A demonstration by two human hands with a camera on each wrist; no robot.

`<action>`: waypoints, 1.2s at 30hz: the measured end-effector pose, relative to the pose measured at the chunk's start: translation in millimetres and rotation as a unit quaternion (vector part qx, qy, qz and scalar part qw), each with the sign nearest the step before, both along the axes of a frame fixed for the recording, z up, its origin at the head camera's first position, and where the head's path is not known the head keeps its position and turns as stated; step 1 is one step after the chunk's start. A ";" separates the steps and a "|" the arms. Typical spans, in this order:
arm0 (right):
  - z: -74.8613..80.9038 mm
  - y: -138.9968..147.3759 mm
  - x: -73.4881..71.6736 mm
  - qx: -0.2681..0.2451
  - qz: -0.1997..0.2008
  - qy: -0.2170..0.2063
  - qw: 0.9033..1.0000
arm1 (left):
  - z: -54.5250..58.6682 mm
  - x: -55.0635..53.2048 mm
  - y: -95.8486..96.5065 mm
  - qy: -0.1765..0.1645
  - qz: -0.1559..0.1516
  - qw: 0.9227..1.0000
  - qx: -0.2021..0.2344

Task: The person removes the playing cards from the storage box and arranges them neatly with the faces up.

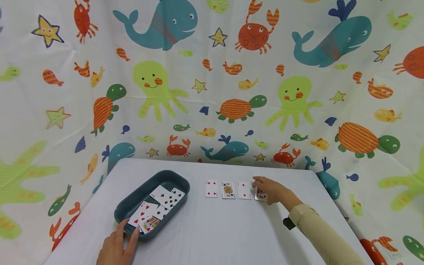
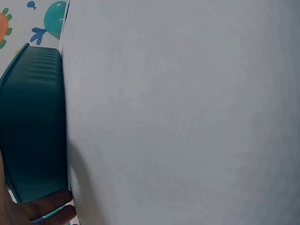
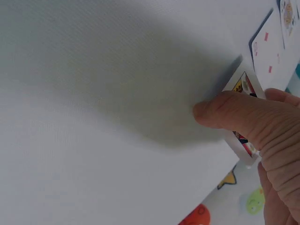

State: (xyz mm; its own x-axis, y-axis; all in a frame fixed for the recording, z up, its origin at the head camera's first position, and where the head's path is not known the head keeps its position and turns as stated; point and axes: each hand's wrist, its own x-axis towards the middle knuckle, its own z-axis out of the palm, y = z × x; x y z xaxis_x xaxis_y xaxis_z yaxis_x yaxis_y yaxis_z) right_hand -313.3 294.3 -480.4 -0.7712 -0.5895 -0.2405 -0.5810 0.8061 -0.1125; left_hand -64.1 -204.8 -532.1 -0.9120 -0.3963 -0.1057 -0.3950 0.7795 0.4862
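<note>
At the near end of a dark teal plastic tub (image 1: pixel 122 204), my left hand (image 1: pixel 116 244) rests with thumb and forefinger at the rim. The left wrist view shows two extended fingers (image 2: pixel 47 204) beside the tub's wall (image 2: pixel 33 117). Several face-up playing cards (image 1: pixel 145 211) lie in the tub, hearts, spades and clubs among them. To the right, my right hand (image 1: pixel 269 189) holds a face card (image 1: pixel 261 194) at the end of a row. Its thumb crosses the card (image 3: pixel 246 150) in the right wrist view, with fingers partly hidden behind it.
Left of the right hand lie a four of diamonds (image 1: pixel 211 188), a king (image 1: pixel 228 190) and another diamond card (image 1: pixel 244 190). The white tabletop (image 1: pixel 212 228) meets a curtain (image 1: pixel 212 55) printed with sea animals at the back and sides.
</note>
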 end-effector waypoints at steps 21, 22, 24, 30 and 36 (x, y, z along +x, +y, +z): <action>-1.6 -5.9 -1.7 0.002 -0.044 -0.023 0.999 | 3.1 -0.4 -0.3 -0.018 -0.005 1.000 0.003; -1.7 -5.3 -1.1 -0.005 -0.047 -0.026 0.999 | 3.3 -0.4 -0.5 -0.018 -0.006 1.000 0.004; -1.6 -3.5 0.7 -0.018 -0.057 -0.030 0.998 | 3.8 -0.3 -0.5 -0.020 -0.005 1.000 0.004; -2.7 9.3 8.9 -0.071 -0.080 -0.024 0.994 | 4.4 -0.4 0.2 -0.026 -0.003 1.000 0.004; -13.6 26.1 17.5 -0.172 -0.119 -0.020 0.978 | 4.6 -0.1 0.5 -0.024 -0.002 1.000 0.002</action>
